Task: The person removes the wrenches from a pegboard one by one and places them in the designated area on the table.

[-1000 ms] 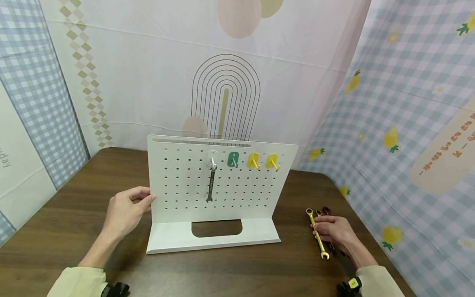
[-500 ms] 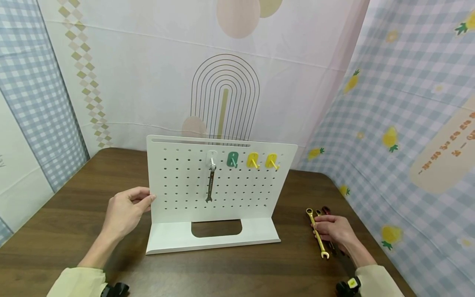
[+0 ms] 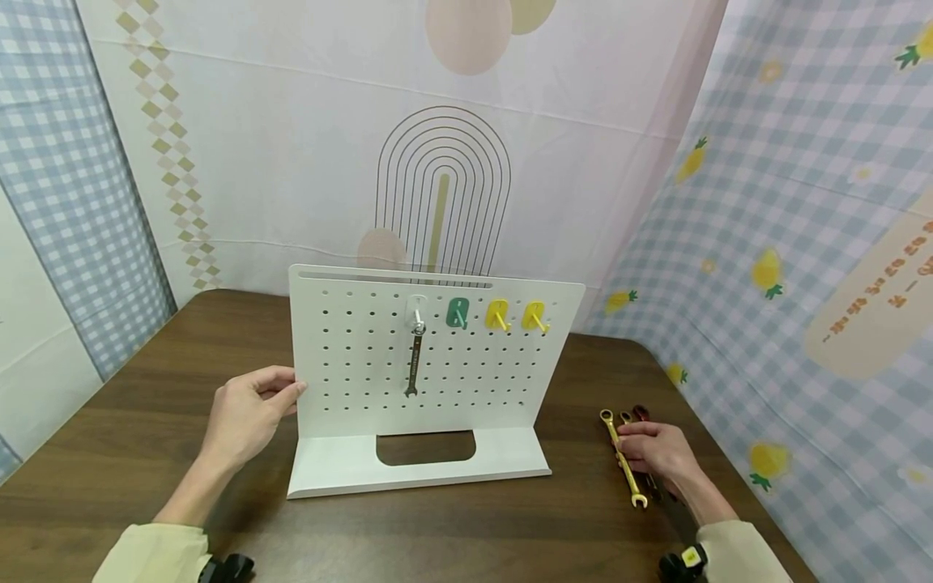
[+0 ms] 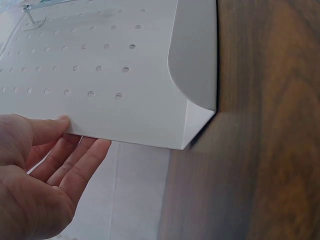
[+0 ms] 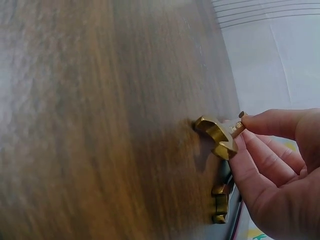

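Observation:
In the head view my left hand [image 3: 244,417] pinches the left edge of a white pegboard [image 3: 350,417] standing on the table. The left wrist view shows the thumb [image 4: 47,127] on the board's front and the fingers behind its edge. At the right, my right hand [image 3: 659,455] pinches a gold combination wrench [image 3: 624,465] by its shaft. The right wrist view shows its open end [image 5: 217,137] close to the tabletop. Beside it lie a second gold wrench [image 3: 626,417] and a dark red one [image 3: 641,412], both partly hidden by the hand.
A dark wrench [image 3: 414,364] hangs from a clear hook [image 3: 417,309] on the pegboard. To its right are a green hook [image 3: 457,312] and two yellow hooks [image 3: 497,314]. Fabric walls [image 3: 291,162] enclose the brown wooden table [image 3: 437,534] at the back and sides.

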Demonstrator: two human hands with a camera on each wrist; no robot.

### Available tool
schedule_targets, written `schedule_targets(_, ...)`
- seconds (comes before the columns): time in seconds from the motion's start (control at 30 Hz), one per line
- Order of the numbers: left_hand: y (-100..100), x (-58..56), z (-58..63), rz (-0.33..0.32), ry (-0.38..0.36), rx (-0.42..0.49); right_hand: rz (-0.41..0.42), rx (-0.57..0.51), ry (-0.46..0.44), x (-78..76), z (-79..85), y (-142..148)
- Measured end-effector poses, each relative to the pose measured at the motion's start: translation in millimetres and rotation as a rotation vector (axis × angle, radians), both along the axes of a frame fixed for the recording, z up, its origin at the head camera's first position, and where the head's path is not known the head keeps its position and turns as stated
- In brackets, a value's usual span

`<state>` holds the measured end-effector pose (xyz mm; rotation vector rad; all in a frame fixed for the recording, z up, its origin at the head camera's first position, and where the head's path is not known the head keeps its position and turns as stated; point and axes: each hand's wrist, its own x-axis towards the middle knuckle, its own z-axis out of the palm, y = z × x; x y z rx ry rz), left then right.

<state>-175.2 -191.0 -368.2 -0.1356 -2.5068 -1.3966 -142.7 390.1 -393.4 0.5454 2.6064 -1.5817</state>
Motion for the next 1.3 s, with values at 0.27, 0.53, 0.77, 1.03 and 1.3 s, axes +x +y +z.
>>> schedule_targets(0.27,0.4,-1.2,0.0,-0.004,0.010,-0.005,0.000,0.013,-0.003,-0.5,-0.9,0.7)
schedule_targets(0.53,0.8,-0.9,0.0,-0.005,-0.005,0.004,-0.008,0.037,-0.005,-0.2,0.4,0.0)
schedule_targets(0.77,1.0,-0.5,-0.4,-0.003,-0.018,0.007,-0.011,0.026,0.005,0.9,-0.5,-0.6)
schedule_targets(1.03,1.0,-0.4,0.2,-0.001,-0.010,-0.003,-0.014,0.032,0.008,3.1,1.9,-2.5)
schedule_targets(1.3,-0.2,-0.3,0.1,-0.003,-0.014,-0.004,-0.029,0.059,0.020,3.7,3.0,-4.3)
